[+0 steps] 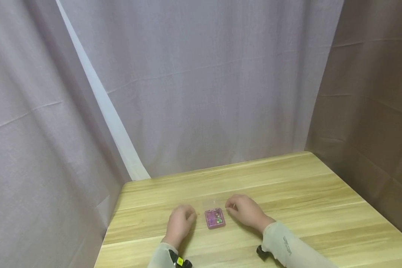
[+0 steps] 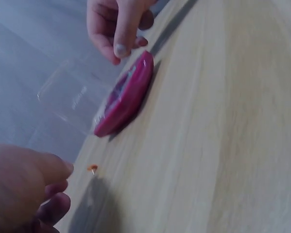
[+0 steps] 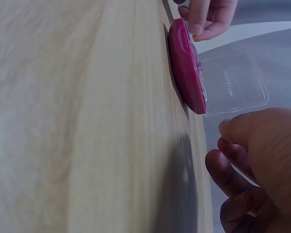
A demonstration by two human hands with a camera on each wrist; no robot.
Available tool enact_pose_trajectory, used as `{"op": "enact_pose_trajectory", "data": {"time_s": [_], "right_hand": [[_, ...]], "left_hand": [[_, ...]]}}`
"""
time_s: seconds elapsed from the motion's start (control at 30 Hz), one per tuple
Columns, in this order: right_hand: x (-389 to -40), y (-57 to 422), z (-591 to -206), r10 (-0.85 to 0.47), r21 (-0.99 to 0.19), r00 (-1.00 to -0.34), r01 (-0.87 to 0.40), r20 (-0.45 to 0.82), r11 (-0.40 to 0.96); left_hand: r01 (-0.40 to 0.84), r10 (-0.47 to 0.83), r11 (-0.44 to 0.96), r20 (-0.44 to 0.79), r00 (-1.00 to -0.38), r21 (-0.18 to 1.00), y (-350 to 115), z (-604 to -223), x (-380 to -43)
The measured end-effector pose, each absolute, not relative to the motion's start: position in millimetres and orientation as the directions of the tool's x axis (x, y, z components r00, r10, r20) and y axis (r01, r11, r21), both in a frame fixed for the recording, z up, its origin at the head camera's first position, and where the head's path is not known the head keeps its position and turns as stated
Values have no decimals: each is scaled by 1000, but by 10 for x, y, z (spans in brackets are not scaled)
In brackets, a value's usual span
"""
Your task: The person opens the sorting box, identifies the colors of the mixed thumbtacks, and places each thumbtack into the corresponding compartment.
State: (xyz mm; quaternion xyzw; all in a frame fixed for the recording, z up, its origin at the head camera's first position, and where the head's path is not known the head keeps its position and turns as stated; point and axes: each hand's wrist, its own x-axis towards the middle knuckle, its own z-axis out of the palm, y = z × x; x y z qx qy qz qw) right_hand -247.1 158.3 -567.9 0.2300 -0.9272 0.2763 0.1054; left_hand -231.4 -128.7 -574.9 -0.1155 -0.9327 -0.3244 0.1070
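Note:
A small pink box [image 1: 215, 219] with compartments sits on the table between my hands. Its clear lid [image 3: 232, 82] is raised. Small green and brownish pieces [image 1: 219, 219] lie in its right-hand compartments. To the left, my left hand [image 1: 181, 222] holds a tiny orange-headed piece with a thin metal stem [image 2: 92, 168] at its fingertips, above the table; the contact itself is unclear. On the box's other side, my right hand [image 1: 246, 212] hovers with thumb and fingers loosely bent, a small gap at the tips. Nothing is visible between them.
The wood-grain table [image 1: 288, 193] extends around the box on every side. Grey curtains [image 1: 201, 93] hang behind it and at both sides. A dark wrist camera [image 1: 262, 253] shows under my right sleeve [image 1: 288, 242].

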Motion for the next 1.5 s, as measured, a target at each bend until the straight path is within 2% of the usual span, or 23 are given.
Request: {"op": "enact_pose_trajectory", "data": {"time_s": [0.33,0.57,0.93,1.2,1.5], "right_hand": [[-2447,1589,-5713,-370,-463,-868,-491,332,738],[-2423,1598,-5715,-365,-466,-873,-483,323,742],[-2418,1606,-5720,-362,-466,-871,-485,332,740],[-2413,1594,-5733,-365,-464,-873,-483,325,742],[-2433,1630,-5700,-362,-455,-868,-489,340,744]], "left_hand": [[305,159,688,274,-949,659,-1134,-5678,-2259],[341,178,705,311,-934,622,-987,-5738,-2204],[306,162,780,296,-941,545,-869,-5769,-2199],[258,142,796,246,-959,548,-885,-5770,-2205],[282,157,771,259,-953,570,-963,-5684,-2194]]}}
